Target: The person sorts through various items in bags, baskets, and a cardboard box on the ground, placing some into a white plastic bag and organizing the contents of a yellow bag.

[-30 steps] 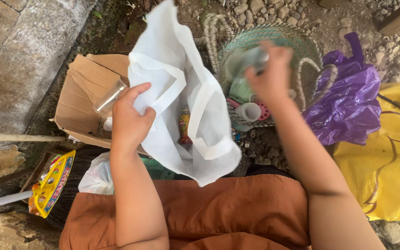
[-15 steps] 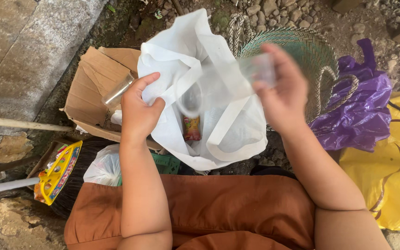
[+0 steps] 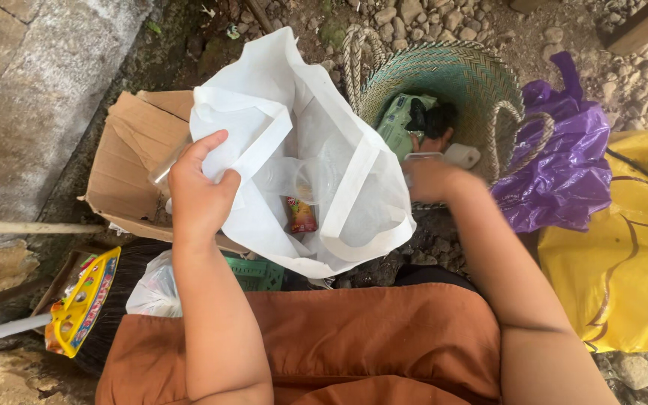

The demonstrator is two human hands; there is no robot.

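Head view: left hand [image 3: 198, 196] clenched on rim of white cloth bag [image 3: 305, 161], holding it open over cardboard box [image 3: 133, 161]. Clear plastic cup [image 3: 310, 180] and small red packet [image 3: 301, 215] lying inside bag. Right hand [image 3: 430, 180] blurred at edge of woven basket [image 3: 451, 71]; grip impossible to tell. Purple plastic bag [image 3: 564, 165] just beside basket.
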